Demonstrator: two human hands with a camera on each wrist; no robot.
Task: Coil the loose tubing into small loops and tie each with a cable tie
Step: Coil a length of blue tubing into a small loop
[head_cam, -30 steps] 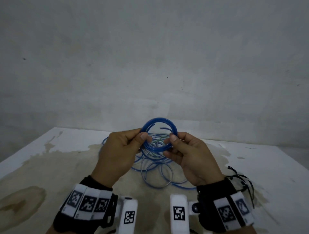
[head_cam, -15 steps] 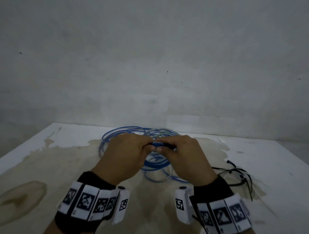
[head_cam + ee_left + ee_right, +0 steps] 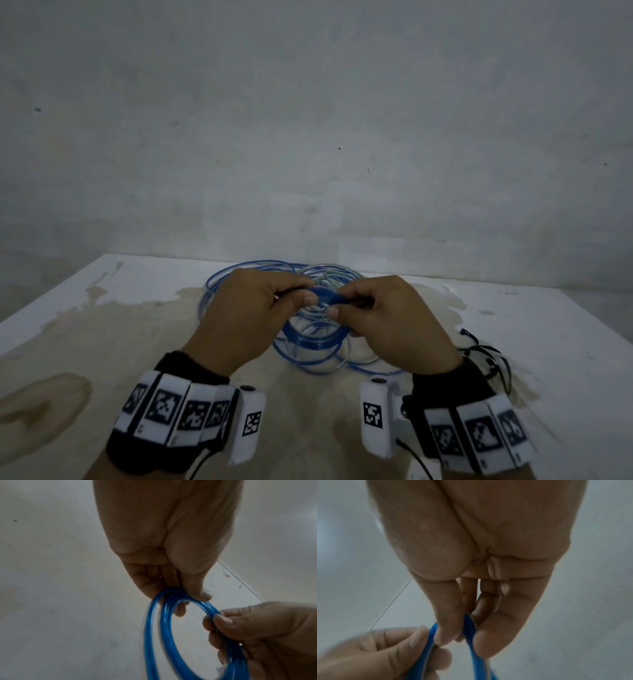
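A small coil of blue tubing [image 3: 325, 297] is held between both hands above the table. My left hand [image 3: 260, 308] pinches its left side with thumb and fingers; in the left wrist view the coil [image 3: 154, 635] hangs as a ring of several turns under that hand [image 3: 185, 596]. My right hand [image 3: 383, 315] pinches the coil's right side; in the right wrist view the blue turns [image 3: 469, 628] pass between its thumb and fingers. Loose blue and clear tubing [image 3: 308, 346] lies in wide loops on the table beneath.
Black cable ties [image 3: 486, 356] lie in a bunch on the table just right of my right wrist. The white table [image 3: 102, 325] is stained brown across its middle. A grey wall stands close behind its far edge.
The coil stood upright as an open ring a second ago. Both hands have since dropped lower and tilted it down toward the loose tubing, keeping their grip.
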